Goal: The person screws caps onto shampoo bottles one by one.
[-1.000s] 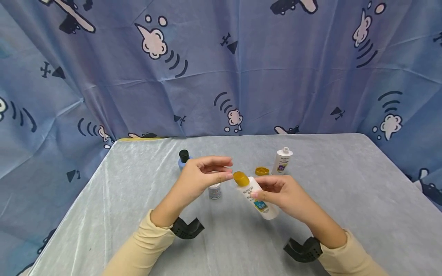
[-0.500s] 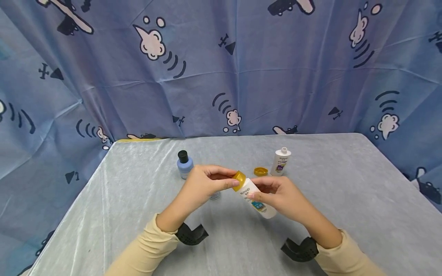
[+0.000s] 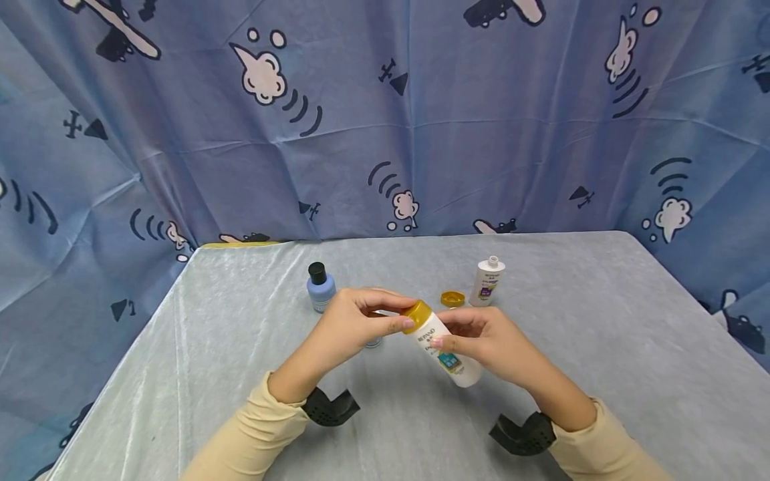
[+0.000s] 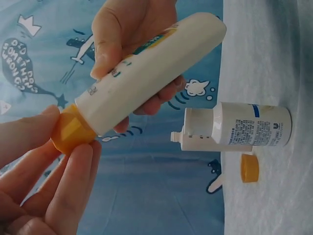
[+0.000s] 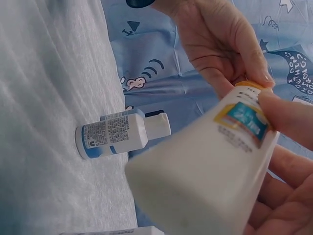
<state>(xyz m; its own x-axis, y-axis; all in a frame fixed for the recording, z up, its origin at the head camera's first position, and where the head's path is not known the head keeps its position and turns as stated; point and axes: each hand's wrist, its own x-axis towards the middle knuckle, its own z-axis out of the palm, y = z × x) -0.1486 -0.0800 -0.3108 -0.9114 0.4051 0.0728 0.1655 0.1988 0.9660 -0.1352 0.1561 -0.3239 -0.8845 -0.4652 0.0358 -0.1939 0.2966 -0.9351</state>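
A white bottle (image 3: pixel 462 373) with a blue-green label is held tilted above the table, its yellow cap (image 3: pixel 418 315) toward the upper left. My right hand (image 3: pixel 493 341) grips the bottle's body between thumb and fingers. With thumb and fingertips, my left hand (image 3: pixel 351 327) pinches the yellow cap, as the left wrist view shows at close range. In that view the cap sits at the neck end of the bottle (image 4: pixel 151 73). The bottle's broad base (image 5: pixel 166 196) faces the right wrist camera.
Behind the hands stand a blue bottle (image 3: pixel 321 290) with a black top and a white uncapped bottle (image 3: pixel 487 283). Another yellow cap (image 3: pixel 452 298) lies beside the latter. A small white bottle (image 4: pixel 254 125) with a blue band is mostly hidden behind my left hand in the head view.
My left hand has come down and right from beside the cap and now pinches it. The right hand keeps its grip on the bottle, almost in place.
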